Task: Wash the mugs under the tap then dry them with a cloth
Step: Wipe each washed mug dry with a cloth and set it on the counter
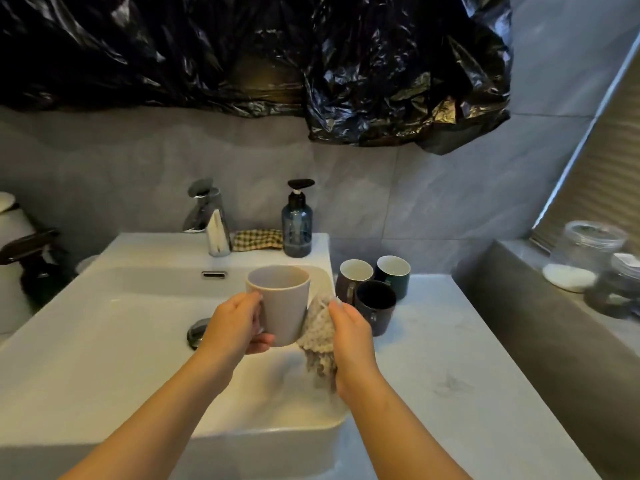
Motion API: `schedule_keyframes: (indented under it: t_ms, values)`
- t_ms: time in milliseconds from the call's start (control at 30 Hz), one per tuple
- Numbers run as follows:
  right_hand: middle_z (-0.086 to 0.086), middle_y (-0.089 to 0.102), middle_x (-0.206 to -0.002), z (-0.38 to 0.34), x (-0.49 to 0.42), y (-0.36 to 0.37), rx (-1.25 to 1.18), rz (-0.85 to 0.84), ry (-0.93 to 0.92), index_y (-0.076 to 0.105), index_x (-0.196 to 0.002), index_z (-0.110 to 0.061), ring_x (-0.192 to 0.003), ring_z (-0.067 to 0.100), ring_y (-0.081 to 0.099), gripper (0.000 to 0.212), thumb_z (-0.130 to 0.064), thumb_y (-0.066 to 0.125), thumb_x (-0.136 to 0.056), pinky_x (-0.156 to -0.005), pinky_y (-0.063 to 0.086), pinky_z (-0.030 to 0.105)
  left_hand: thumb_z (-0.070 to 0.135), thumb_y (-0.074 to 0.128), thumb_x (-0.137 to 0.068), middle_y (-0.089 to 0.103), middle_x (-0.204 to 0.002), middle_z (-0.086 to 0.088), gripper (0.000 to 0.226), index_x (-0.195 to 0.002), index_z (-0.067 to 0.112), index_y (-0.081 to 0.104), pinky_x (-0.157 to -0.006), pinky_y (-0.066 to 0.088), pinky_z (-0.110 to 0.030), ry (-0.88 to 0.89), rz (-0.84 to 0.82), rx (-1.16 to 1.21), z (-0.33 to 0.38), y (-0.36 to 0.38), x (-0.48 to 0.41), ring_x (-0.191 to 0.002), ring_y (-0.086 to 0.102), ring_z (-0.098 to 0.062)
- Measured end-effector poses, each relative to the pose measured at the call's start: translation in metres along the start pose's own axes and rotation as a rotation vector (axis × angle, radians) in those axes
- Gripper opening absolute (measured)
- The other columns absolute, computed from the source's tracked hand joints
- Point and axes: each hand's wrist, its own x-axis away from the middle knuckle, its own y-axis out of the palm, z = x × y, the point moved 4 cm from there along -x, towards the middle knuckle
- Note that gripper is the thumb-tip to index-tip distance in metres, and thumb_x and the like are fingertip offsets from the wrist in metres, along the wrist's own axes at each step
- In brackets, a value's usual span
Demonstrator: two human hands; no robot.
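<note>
- Nearest to us, two bare forearms come in from the lower edge, and the frame cuts them off.
- The left hand (239, 323) grips a pale grey matte mug (280, 303) above the right part of the white rectangular ceramic sink (86, 358). Its fingers curl round the mug's left wall and under the base. The mug leans a little, with its mouth turned toward us. This hand covers the left side, so we cannot tell if there is a handle.
- The right hand (353, 337) pinches a beige knitted cloth (320, 327) and holds it against the mug's right wall. Its fingertips are hidden behind the cloth, and the end of the cloth hangs down.
- Just behind the left hand, a round metal drain plug (195, 332) is half hidden.
- On the pale stone counter (467, 393), just beside the sink, three mugs stand close together: a black glazed mug (375, 306), a brown mug (349, 277) with white inside, and a dark green mug (393, 271).
- Farther back, on the sink's ledge, we see a chrome tap (211, 220), a folded checked rag (256, 240) and a blue pump soap bottle (297, 226).
- At the left edge, a dark object (27, 251) is cut off and too dim to name.
- Above, crumpled black plastic sheeting (242, 46) covers the wall.
</note>
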Motion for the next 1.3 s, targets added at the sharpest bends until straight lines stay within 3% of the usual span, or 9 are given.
schedule_keyframes:
  t_ms: [67, 167, 333, 567, 667, 833, 1033, 1133, 1300]
  values:
    - [0.005, 0.065, -0.090, 0.018, -0.004, 0.018, 0.010, -0.019, 0.064, 0.058, -0.082, -0.019, -0.081, 0.015, 0.061, 0.021, -0.025, 0.046, -0.098, -0.068, 0.050, 0.028, 0.024, 0.040, -0.099, 0.045, -0.063, -0.008, 0.033, -0.068, 0.013, 0.046, -0.063, 0.051, -0.037, 0.036, -0.001, -0.062, -0.010, -0.020, -0.006, -0.062, 0.057, -0.027]
    - [0.013, 0.068, -0.095, 0.050, -0.012, 0.034, 0.058, -0.007, 0.146, 0.064, -0.090, -0.017, -0.088, 0.028, 0.065, 0.024, -0.034, 0.048, -0.095, -0.083, 0.054, 0.043, 0.023, 0.043, -0.098, 0.053, -0.068, -0.006, 0.032, -0.070, 0.012, 0.053, -0.074, 0.050, -0.044, 0.125, -0.019, -0.210, -0.023, -0.045, -0.013, -0.070, 0.055, -0.025]
    - [0.015, 0.069, -0.102, 0.067, -0.022, 0.037, -0.044, 0.040, 0.221, 0.066, -0.106, -0.013, -0.095, 0.033, 0.066, 0.032, -0.036, 0.049, -0.093, -0.090, 0.051, 0.051, 0.028, 0.044, -0.098, 0.062, -0.079, -0.002, 0.028, -0.078, 0.013, 0.059, -0.069, 0.045, -0.035, 0.327, -0.057, -0.563, -0.028, -0.070, -0.019, -0.078, 0.059, -0.020]
    - [0.016, 0.070, -0.102, 0.069, -0.021, 0.030, -0.087, 0.104, 0.229, 0.066, -0.102, -0.012, -0.096, 0.033, 0.065, 0.029, -0.031, 0.046, -0.096, -0.093, 0.049, 0.053, 0.034, 0.043, -0.094, 0.045, -0.064, 0.012, 0.031, -0.064, 0.027, 0.041, -0.055, 0.028, -0.016, 0.811, -0.108, -0.992, -0.028, -0.080, -0.036, -0.061, 0.041, -0.011]
    - [0.015, 0.070, -0.100, 0.068, -0.020, 0.030, -0.080, 0.093, 0.219, 0.067, -0.102, -0.013, -0.094, 0.033, 0.066, 0.029, -0.033, 0.047, -0.095, -0.090, 0.051, 0.051, 0.036, 0.039, -0.089, 0.045, -0.061, 0.009, 0.028, -0.065, 0.023, 0.045, -0.055, 0.030, -0.020, 1.088, -0.048, -1.146, -0.025, -0.079, -0.037, -0.057, 0.033, -0.011]
    - [0.014, 0.070, -0.101, 0.067, -0.015, 0.029, -0.101, 0.083, 0.247, 0.067, -0.103, -0.015, -0.096, 0.034, 0.065, 0.029, -0.035, 0.048, -0.094, -0.092, 0.049, 0.053, 0.039, 0.022, -0.099, 0.056, -0.067, 0.003, 0.053, -0.067, 0.019, 0.058, -0.052, 0.035, -0.024, 1.307, -0.013, -1.260, -0.014, -0.075, -0.034, -0.058, 0.047, -0.020]
    - [0.015, 0.068, -0.104, 0.068, -0.012, 0.024, -0.185, 0.031, 0.248, 0.065, -0.099, -0.013, -0.099, 0.033, 0.063, 0.024, -0.030, 0.048, -0.096, -0.096, 0.047, 0.052, 0.019, 0.062, -0.079, 0.052, -0.060, -0.003, 0.015, -0.066, 0.015, 0.055, -0.051, 0.046, -0.033, 1.445, -0.046, -1.404, -0.011, -0.072, -0.038, -0.053, 0.042, -0.026]
    - [0.014, 0.066, -0.105, 0.068, -0.013, 0.024, -0.188, 0.023, 0.230, 0.064, -0.097, -0.015, -0.099, 0.032, 0.062, 0.022, -0.029, 0.047, -0.096, -0.095, 0.047, 0.051, 0.016, 0.082, -0.062, 0.053, -0.059, -0.004, 0.024, -0.065, 0.014, 0.058, -0.050, 0.043, -0.031, 1.449, -0.059, -1.441, -0.008, -0.072, -0.038, -0.053, 0.045, -0.028]
    - [0.015, 0.065, -0.105, 0.066, -0.012, 0.024, -0.185, 0.016, 0.215, 0.064, -0.097, -0.016, -0.099, 0.032, 0.061, 0.023, -0.030, 0.046, -0.097, -0.094, 0.048, 0.049, 0.014, 0.084, -0.062, 0.052, -0.059, -0.001, 0.028, -0.062, 0.016, 0.056, -0.050, 0.045, -0.030, 1.262, -0.063, -1.352, -0.005, -0.067, -0.035, -0.053, 0.045, -0.025]
